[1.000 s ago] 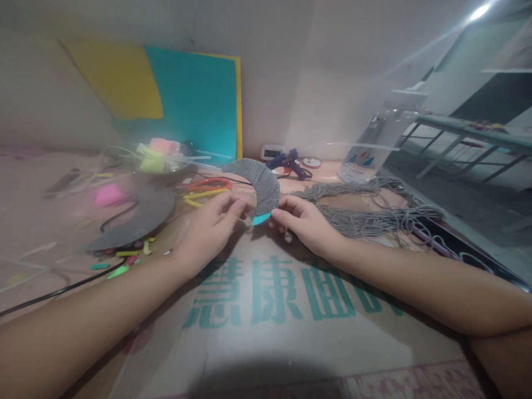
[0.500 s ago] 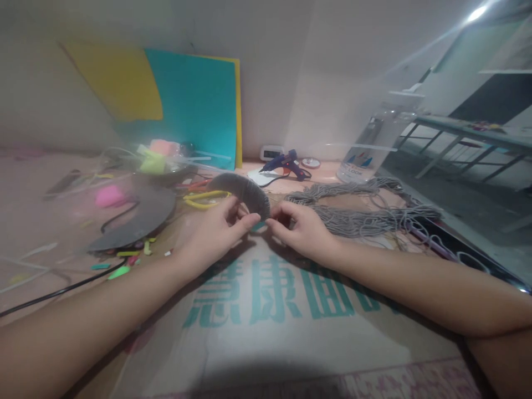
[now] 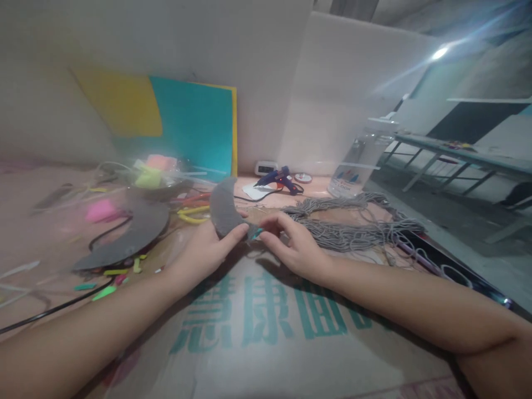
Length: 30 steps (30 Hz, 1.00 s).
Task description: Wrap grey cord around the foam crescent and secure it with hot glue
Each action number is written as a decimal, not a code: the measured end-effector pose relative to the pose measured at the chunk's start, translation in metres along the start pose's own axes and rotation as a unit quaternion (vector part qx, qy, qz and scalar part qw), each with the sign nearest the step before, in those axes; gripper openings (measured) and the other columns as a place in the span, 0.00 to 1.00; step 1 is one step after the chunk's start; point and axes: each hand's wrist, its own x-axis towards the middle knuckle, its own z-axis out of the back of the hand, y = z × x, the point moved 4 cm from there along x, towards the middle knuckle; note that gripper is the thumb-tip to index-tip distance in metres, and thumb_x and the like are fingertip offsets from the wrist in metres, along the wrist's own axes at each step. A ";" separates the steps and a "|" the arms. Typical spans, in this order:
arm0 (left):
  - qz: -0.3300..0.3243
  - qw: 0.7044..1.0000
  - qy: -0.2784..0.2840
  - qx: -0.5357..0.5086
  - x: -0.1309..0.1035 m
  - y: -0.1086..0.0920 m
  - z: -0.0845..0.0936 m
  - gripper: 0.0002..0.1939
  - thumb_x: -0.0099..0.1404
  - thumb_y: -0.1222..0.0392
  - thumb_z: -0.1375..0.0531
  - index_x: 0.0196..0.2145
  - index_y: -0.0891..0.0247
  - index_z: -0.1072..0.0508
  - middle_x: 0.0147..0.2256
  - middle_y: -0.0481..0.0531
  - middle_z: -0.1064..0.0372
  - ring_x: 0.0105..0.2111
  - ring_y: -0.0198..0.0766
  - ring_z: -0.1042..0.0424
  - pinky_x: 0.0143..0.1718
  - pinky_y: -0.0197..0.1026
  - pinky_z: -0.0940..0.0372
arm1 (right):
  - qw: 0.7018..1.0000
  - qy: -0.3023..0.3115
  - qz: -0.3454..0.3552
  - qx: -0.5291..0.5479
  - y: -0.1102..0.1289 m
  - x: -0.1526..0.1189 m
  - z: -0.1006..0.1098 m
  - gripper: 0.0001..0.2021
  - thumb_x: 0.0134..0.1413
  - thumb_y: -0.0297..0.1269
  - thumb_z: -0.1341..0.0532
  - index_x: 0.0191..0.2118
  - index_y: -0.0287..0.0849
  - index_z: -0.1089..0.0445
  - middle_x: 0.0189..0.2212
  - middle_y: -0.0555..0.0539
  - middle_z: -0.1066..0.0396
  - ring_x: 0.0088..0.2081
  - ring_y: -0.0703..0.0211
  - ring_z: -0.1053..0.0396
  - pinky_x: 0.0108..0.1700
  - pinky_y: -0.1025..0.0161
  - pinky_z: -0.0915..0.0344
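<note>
- In our head view, the gray crescent (image 3: 224, 208) has swung upright, its flat face turned toward us; that puts its teal end (image 3: 257, 234) between our hands.
- Our left hand (image 3: 203, 244) pinches the crescent's lower part; our right hand (image 3: 297, 252) curls beside the teal end, its grip unclear.
- Yellow handles (image 3: 193, 215) crowd the left, gray yarn (image 3: 344, 234) the right; we judge there's more room nearer us, over the green lettering (image 3: 268, 310).

At the centre of the frame, our left hand (image 3: 216, 238) held the grey crescent (image 3: 224, 209), our right hand (image 3: 288, 244) near its teal tip (image 3: 256, 234).
</note>
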 end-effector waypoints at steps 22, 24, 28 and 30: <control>0.048 0.997 0.057 -0.020 0.009 0.021 -0.003 0.20 0.62 0.41 0.41 0.28 0.63 0.29 0.25 0.49 0.30 0.26 0.38 0.32 0.29 0.38 0.38 | 0.953 -0.022 -0.171 0.247 -0.022 0.005 -0.005 0.16 0.54 0.52 0.37 0.30 0.42 0.35 0.19 0.56 0.40 0.20 0.67 0.44 0.23 0.67 0.45; 0.053 0.997 0.053 -0.019 0.009 0.022 -0.003 0.21 0.62 0.39 0.41 0.29 0.63 0.28 0.25 0.49 0.29 0.26 0.39 0.31 0.29 0.38 0.38 | 0.953 -0.022 -0.168 0.250 -0.021 0.005 -0.005 0.17 0.54 0.52 0.37 0.29 0.43 0.35 0.19 0.56 0.40 0.20 0.67 0.44 0.23 0.67 0.45; 0.057 0.998 0.023 -0.028 0.010 0.023 0.001 0.22 0.62 0.39 0.41 0.32 0.63 0.28 0.27 0.48 0.28 0.28 0.39 0.30 0.30 0.38 0.39 | 0.964 0.011 -0.172 0.201 -0.020 0.007 -0.004 0.17 0.57 0.51 0.39 0.28 0.42 0.35 0.20 0.55 0.39 0.20 0.67 0.43 0.22 0.67 0.45; 0.053 0.998 0.012 -0.031 0.010 0.023 0.002 0.21 0.62 0.40 0.41 0.33 0.62 0.28 0.28 0.48 0.28 0.29 0.39 0.30 0.31 0.38 0.39 | 0.969 0.029 -0.173 0.176 -0.020 0.007 -0.004 0.17 0.58 0.50 0.40 0.28 0.41 0.34 0.20 0.55 0.39 0.20 0.67 0.42 0.22 0.67 0.45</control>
